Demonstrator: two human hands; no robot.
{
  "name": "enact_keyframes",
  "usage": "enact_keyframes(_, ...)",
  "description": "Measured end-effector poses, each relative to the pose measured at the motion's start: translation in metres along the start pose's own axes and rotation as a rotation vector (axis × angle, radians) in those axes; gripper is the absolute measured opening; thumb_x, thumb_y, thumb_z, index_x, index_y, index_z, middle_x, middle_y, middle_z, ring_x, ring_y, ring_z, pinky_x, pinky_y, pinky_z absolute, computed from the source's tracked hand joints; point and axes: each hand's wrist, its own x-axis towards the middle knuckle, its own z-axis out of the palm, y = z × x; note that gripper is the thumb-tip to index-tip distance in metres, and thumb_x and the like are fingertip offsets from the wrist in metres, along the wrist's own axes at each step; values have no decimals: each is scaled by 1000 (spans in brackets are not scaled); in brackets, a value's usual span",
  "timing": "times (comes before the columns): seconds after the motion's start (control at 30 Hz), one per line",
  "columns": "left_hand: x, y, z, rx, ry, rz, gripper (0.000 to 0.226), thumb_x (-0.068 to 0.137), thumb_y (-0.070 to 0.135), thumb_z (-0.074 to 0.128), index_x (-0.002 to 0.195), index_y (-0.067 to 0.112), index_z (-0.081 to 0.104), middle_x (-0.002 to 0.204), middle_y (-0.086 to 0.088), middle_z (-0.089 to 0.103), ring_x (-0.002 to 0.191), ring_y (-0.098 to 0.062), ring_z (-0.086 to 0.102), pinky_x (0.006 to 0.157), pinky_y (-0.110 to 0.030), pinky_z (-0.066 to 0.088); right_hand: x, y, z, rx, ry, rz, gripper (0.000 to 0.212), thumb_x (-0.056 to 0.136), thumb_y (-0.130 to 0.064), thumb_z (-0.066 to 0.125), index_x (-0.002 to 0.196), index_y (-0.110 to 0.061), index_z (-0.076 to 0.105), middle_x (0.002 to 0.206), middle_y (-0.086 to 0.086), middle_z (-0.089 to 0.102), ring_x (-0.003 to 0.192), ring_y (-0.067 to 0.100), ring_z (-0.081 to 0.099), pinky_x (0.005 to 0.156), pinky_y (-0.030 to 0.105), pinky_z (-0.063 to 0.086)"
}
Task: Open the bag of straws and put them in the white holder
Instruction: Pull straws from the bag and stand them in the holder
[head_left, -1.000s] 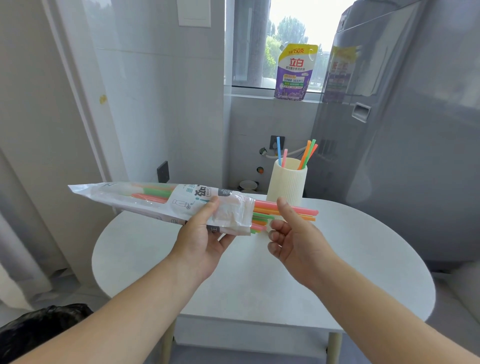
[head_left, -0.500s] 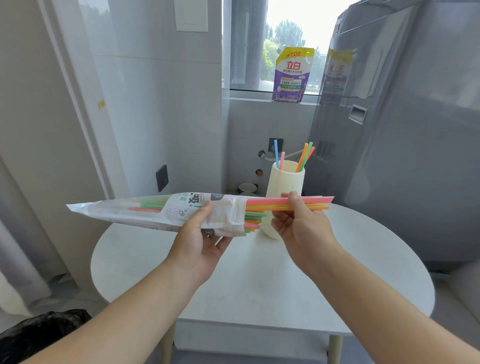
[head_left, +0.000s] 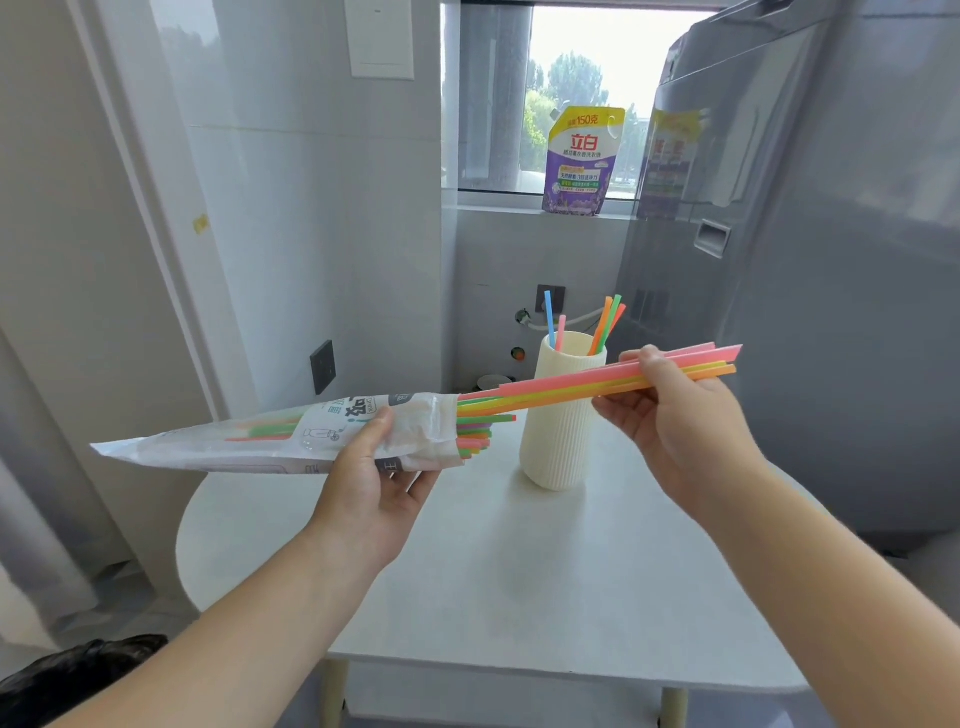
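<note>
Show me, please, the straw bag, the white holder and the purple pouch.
straw bag (head_left: 234, 452), head view, pale left half.
white holder (head_left: 558, 441), head view, ribbed front wall.
purple pouch (head_left: 582, 161), head view, printed front.

Table (head_left: 519, 597): white, rounded top on pale legs, in the foreground.
Detergent pouch (head_left: 582, 161): purple and yellow refill pack, upright on the windowsill (head_left: 519, 200), leaning against the glass.
Window (head_left: 576, 78): bright, with green trees outside.
Washing machine (head_left: 831, 312): tall grey top-loader at the right, just beside the table; a yellow label (head_left: 670, 161) on its front.
Wall plate (head_left: 322, 367): dark, square, on the left tiled wall.
Socket (head_left: 551, 297): dark, on the back wall below the sill.
Tap (head_left: 523, 317): small, low on the back wall, with a white hose attached.
Panel (head_left: 382, 39): white, rectangular, high on the wall.
Black bag (head_left: 78, 670): on the floor, bottom left corner.
</note>
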Motion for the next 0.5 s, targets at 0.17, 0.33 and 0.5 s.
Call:
enact_keyframes(0.17,0,2,2,-7,14,18,36,94,24,73,128,17,65,123,-10,75,107,-22,76,74,-39,66,4,-15,-10,-43,22,-63,25,105,-19,52,92,-2,65,66,4,73,67,16,75,61,26,60)
enact_keyframes(0.33,2,2,2,-16,24,21,41,94,23,72,134,18,63,127,-10,74,110,-24,74,79,-39,65,8,-37,-24,-98,53,-160,23,105,-21,52,96,-4,65,84,8,67,71,13,74,65,28,61)
enact_keyframes(0.5,3,-1,1,-17,31,13,39,95,22,71,133,17,63,128,-11,73,113,-25,73,77,-41,65,6,-55,-32,-167,139,-253,17,104,-21,53,100,-8,64,86,4,67,74,12,76,70,29,62)
